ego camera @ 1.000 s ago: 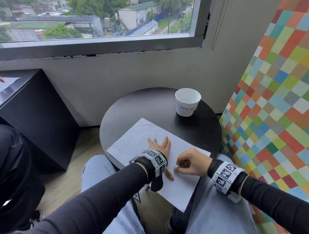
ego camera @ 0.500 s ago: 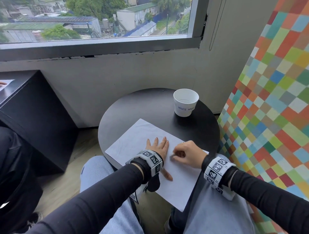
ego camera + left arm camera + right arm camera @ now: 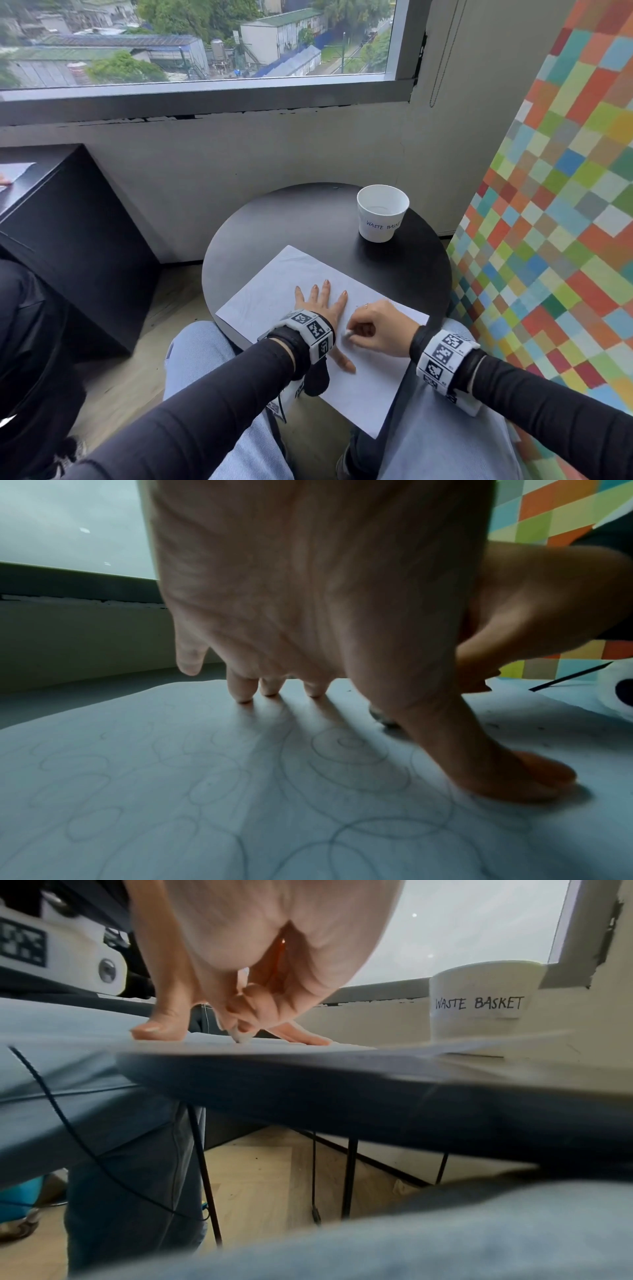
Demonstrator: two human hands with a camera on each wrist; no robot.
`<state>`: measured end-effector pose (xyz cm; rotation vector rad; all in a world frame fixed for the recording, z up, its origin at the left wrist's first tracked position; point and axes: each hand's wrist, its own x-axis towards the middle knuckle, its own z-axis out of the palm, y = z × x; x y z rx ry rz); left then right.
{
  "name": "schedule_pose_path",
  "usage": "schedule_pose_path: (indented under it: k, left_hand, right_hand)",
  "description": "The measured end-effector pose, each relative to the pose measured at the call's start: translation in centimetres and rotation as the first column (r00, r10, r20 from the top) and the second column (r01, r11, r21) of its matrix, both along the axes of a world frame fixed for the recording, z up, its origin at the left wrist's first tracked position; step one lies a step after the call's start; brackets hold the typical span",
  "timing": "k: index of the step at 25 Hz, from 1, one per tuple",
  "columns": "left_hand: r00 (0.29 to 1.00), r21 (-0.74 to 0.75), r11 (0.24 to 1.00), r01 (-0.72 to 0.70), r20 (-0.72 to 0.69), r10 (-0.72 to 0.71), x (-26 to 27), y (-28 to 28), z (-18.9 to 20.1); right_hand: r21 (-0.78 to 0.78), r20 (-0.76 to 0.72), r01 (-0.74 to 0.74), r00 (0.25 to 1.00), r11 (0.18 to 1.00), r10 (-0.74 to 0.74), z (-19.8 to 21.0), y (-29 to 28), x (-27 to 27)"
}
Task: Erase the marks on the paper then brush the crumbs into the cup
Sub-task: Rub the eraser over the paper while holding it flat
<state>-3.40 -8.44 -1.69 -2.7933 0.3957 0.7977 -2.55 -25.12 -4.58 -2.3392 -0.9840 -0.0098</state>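
While the left hand [image 3: 322,303] lies flat with its fingers [image 3: 241,689] spread wide and holding nothing, pinning the paper [image 3: 274,294] to the round black worktop [image 3: 291,219], the right hand [image 3: 380,329] pinches a small white eraser [image 3: 347,333] in curled fingers [image 3: 246,1007] and sets its tip on the sheet, in the gap between the left thumb and forefinger. Faint pencil loops and circles [image 3: 349,746] cover the paper under and beside the left palm, so the erasing looks far from done. Beyond the fingertips, well apart from both hands, stands the white cup [image 3: 383,212] marked "WASTE BASKET" on the far side of the worktop.

The near corner of the paper overhangs the worktop's edge toward the lap, just behind the right wrist. Hard rubbing there, away from the pinning hand, could likely crease or tear the unsupported sheet, and any crumbs made close to that edge could roll off onto the person's jeans [image 3: 233,377] before they can be brushed up. A few dark specks, possibly crumbs, lie on the sheet beside the left thumb. The cup looks light, and a careless sweep could tip it.

Counted: one paper, one eraser, one cup, one worktop, two hands; the pencil marks are too many and too faint to number.
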Motion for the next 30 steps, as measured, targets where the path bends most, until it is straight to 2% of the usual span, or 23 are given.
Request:
schedule_pose_path:
  k: [4, 8, 13, 18, 23, 30]
  left_hand:
    - [1.000, -0.001, 1.000, 0.002, 0.005, -0.002, 0.0, -0.1, 0.1]
    - [1.000, 0.014, 1.000, -0.002, 0.006, 0.002, 0.0, -0.1, 0.1]
    - [1.000, 0.015, 1.000, -0.006, 0.014, 0.006, -0.2, 0.0, 0.7]
    - [0.998, 0.019, 1.000, -0.017, 0.055, 0.016, -1.3, -1.0, 0.5]
    - [1.000, -0.003, 1.000, 0.005, 0.019, -0.005, -1.9, -1.5, 1.3]
    - [0.998, 0.035, 0.999, 0.035, -0.047, -0.033, -1.0, -0.9, 1.9]
  right_hand:
    - [0.022, 0.044, 0.114, 0.992, 0.993, -0.115, 0.2, -0.1, 0.9]
    - [-0.009, -0.003, -0.001, 1.000, 1.000, 0.001, 0.2, 0.2, -0.3]
    - [0.125, -0.016, 0.216, 0.976, 0.968, -0.215, 1.7, -1.9, 0.8]
    - [-0.066, -0.068, 0.142, 0.987, 0.988, -0.146, 2.1, -3.2, -2.0]
    - [-0.017, -0.102, 0.188, 0.977, 0.982, -0.189, 1.7, -3.7, -2.8]
    - [-0.049, -0.132, 0.279, 0.950, 0.959, -0.283, 1.3, -3.6, -2.2]
